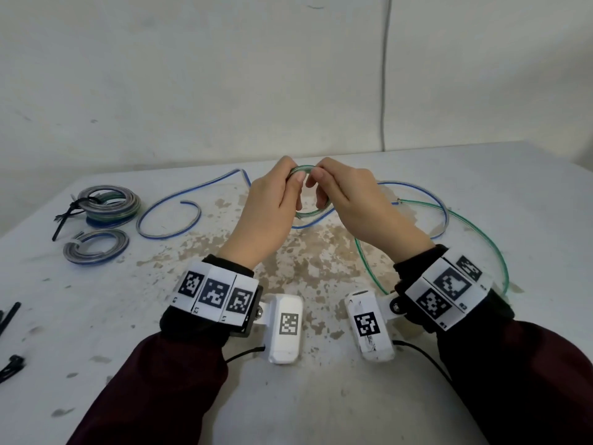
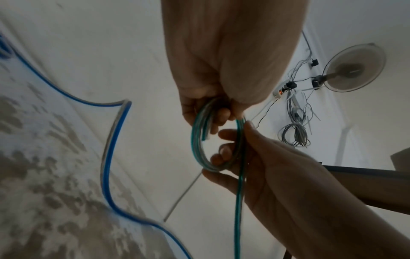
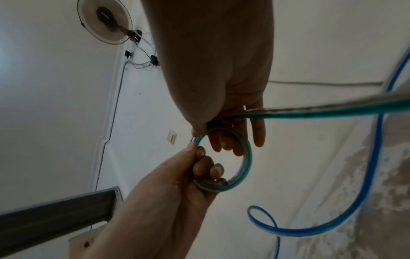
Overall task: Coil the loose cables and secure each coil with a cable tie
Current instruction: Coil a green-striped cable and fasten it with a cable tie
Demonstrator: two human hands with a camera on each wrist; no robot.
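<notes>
A small coil of green cable point(image 1: 309, 215) hangs above the middle of the table point(image 1: 321, 396), held by both hands. My left hand point(image 1: 293, 187) grips the coil's left side, fingers curled through the ring. My right hand point(image 1: 321, 184) pinches the top strand, its other fingers inside the ring. The left wrist view shows the coil point(image 2: 194, 143) between left hand point(image 2: 219, 113) and right hand point(image 2: 230, 145). In the right wrist view the coil point(image 3: 249, 157) sits between right hand point(image 3: 228, 138) and left hand point(image 3: 204, 163), and the uncoiled green tail point(image 3: 332, 110) runs off to the right.
A loose blue cable point(image 1: 205, 184) snakes over the table behind the hands. Two tied coils point(image 1: 109, 203) point(image 1: 96, 245) lie at the far left. Black cable ties point(image 1: 9, 316) lie at the left edge. The green tail point(image 1: 364, 263) loops over the table on the right.
</notes>
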